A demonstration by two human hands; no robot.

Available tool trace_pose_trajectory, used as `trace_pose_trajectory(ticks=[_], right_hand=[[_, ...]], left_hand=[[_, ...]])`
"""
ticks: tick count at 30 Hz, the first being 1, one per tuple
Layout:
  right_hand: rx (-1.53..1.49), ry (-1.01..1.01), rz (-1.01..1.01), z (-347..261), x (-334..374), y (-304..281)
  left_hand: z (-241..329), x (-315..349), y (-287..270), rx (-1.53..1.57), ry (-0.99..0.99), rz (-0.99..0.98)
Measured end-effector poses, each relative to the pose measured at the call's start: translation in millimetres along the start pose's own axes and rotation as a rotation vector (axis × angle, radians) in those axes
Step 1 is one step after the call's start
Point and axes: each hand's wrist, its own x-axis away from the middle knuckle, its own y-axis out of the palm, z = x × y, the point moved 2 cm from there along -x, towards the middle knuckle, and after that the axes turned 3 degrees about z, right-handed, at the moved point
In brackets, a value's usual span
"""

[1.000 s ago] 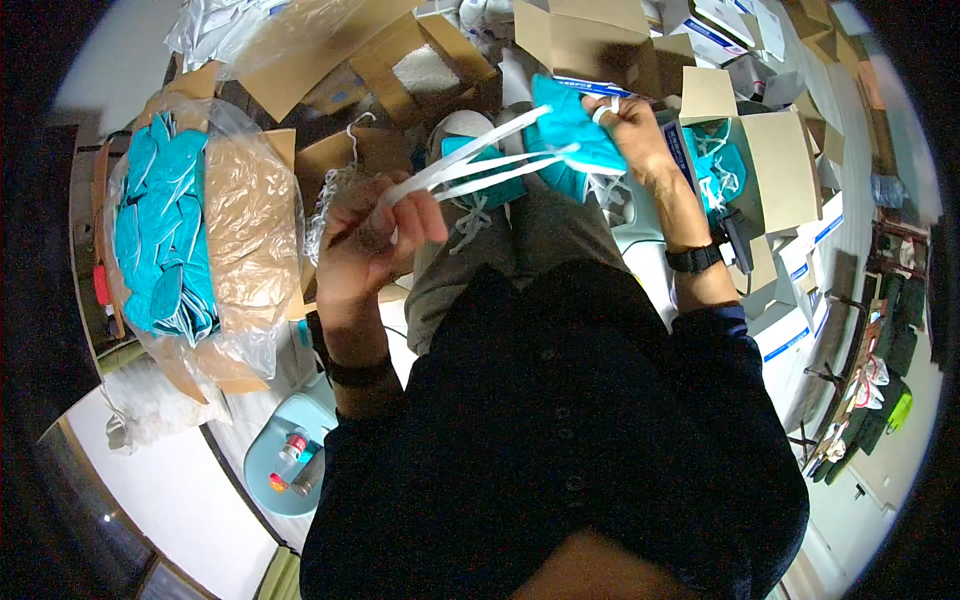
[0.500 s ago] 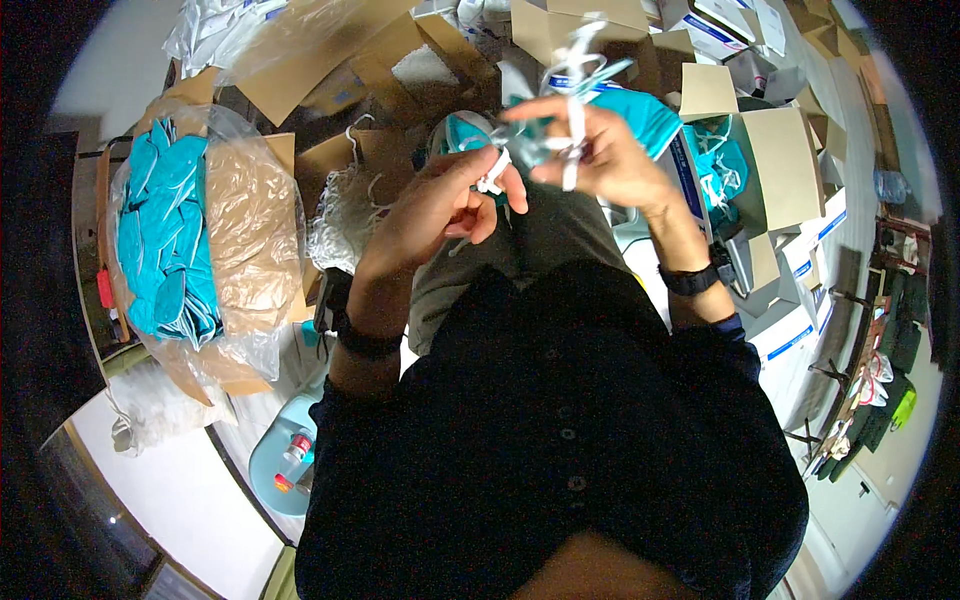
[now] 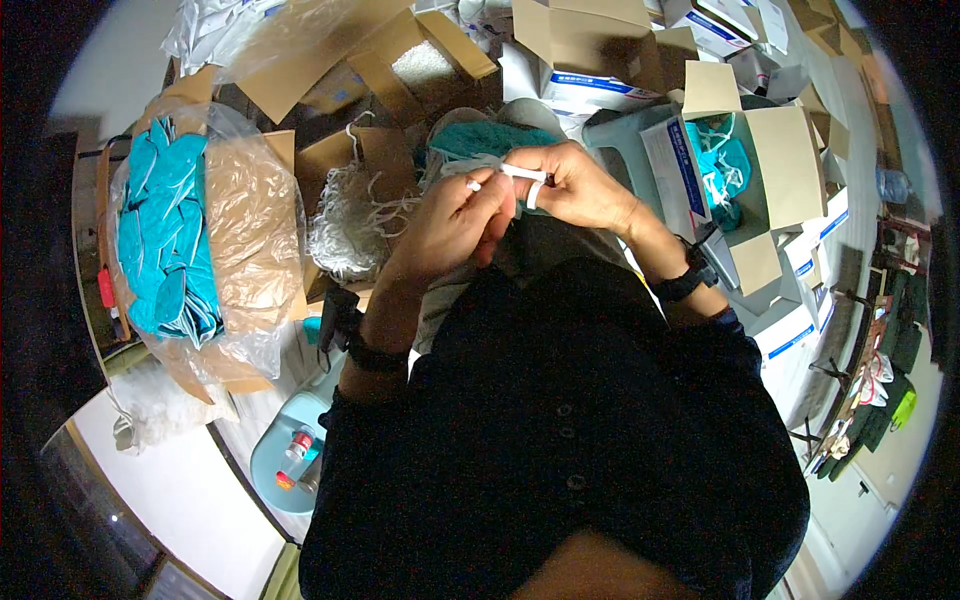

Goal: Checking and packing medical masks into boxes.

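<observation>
On my feed the left hand [image 3: 462,212] and right hand [image 3: 582,190] meet, pinching a white strap [image 3: 524,173]; strapped teal masks [image 3: 716,172] lie in the box [image 3: 782,175], while the bagged pile [image 3: 165,230] looks strapless.

At our lower left we saw a pale blue plastic piece [image 3: 264,468], perhaps a stool, with a red-labelled bottle [image 3: 295,458] on it, and near that a whitish sack [image 3: 172,402]. Ahead of us stood an open carton [image 3: 590,42] with brown flaps. White boxes [image 3: 785,328] with blue stripes stood to our right; farther out we noticed a bluish translucent jug [image 3: 892,187] and a bright green item [image 3: 901,410].
</observation>
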Motion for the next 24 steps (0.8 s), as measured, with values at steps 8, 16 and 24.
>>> trace_pose_trajectory(ticks=[8,16,24], right_hand=[[-0.559,0.244,0.529,3,-5,8],[-1.246,0.599,0.503,30,-7,0],[-1.147,0.702,0.643,28,-18,-5]], left_hand=[[-25,-13,19,0.276,-0.054,0.187],[-28,-25,50,0.18,0.203,0.283],[-33,-42,58,0.47,0.204,0.45]])
